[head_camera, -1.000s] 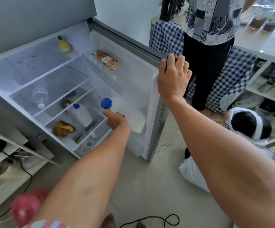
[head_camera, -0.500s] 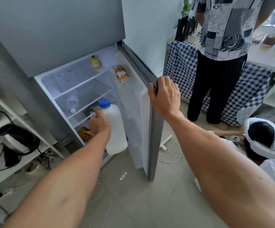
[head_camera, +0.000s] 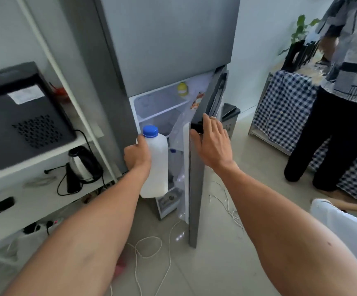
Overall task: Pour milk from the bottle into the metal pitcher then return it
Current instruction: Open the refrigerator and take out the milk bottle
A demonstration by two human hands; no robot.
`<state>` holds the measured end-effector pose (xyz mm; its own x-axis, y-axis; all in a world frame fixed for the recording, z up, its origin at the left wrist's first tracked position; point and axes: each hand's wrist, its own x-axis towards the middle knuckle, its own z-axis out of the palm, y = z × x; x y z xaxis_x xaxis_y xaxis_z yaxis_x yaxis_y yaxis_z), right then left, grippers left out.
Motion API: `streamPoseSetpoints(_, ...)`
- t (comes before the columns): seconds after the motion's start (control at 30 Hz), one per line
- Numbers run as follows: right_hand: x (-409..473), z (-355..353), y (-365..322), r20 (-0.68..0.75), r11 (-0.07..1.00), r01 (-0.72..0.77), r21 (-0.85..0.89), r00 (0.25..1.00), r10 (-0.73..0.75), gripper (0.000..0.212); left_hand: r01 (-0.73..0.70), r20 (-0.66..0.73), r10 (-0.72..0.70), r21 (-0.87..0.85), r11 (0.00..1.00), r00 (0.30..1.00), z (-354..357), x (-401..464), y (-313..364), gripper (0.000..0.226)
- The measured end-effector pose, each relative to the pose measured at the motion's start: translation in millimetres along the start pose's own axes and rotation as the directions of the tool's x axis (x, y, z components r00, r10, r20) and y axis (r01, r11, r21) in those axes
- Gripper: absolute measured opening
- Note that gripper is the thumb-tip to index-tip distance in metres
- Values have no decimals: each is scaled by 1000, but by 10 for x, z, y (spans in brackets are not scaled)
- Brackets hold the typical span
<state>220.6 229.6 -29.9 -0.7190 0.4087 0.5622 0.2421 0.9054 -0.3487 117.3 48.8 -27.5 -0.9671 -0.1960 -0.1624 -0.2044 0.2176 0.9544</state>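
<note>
A left hand point(head_camera: 138, 155), arm outstretched, grips an upright white plastic milk bottle with a blue cap point(head_camera: 155, 165) just outside the grey refrigerator door point(head_camera: 196, 189), whose edge the right hand point(head_camera: 210, 144) presses, fingers spread flat.

The left hand point(head_camera: 136, 155) is gripping a white bottle point(head_camera: 155, 165) with a blue cap point(head_camera: 150, 131) at centre frame, holding it upright just outside the fridge point(head_camera: 169, 45). The right hand point(head_camera: 210, 144) is lying flat, fingers spread, against the edge of the fridge door point(head_camera: 195, 189), which is standing partly open just right of the bottle. Through the gap, white shelves and a yellow item point(head_camera: 182, 89) are showing. At left, a black appliance point(head_camera: 21, 116) and a kettle point(head_camera: 83, 165) are sitting on a white rack. At upper right, a person point(head_camera: 344, 103) is standing by a checked cloth point(head_camera: 284, 110). White cords point(head_camera: 149, 248) are trailing across the floor at bottom centre.
</note>
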Motion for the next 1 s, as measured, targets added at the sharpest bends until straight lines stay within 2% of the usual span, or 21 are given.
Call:
streamPoseSetpoints(0.1, 106, 170, -235, 40, 998, 40, 49, 998, -42, 53, 17, -37, -18, -27, 999, 999, -157, 187, 26, 51)
streamPoseSetpoints(0.2, 242, 373, -391, 38, 988, 148, 33, 988, -149, 36, 40, -75, -44, -47, 998, 996, -275, 319, 86, 48)
streamPoseSetpoints(0.33, 442, 563, -564, 112, 969, 244, 41, 962, -247, 34, 55, -137, -69, -105, 993, 988, -368, 476, 100, 45)
streamPoseSetpoints(0.5, 745, 819, -698, 244, 955, 279, 96, 924, -295, 50, 59, -188, -86, -145, 988, 978, -423, 608, 144, 43)
streamPoseSetpoints(0.77, 1086, 1236, -845, 500, 941, 323, 103, 801, -330, 81, 67, -266, -111, -167, 984, 958, -435, 699, 221, 47)
streamPoseSetpoints(1.0, 1343, 1383, -991, 606, 942, 329, 70, 736, -302, 93, 55, -278, -105, -181, 982, 955, -434, 786, 199, 44)
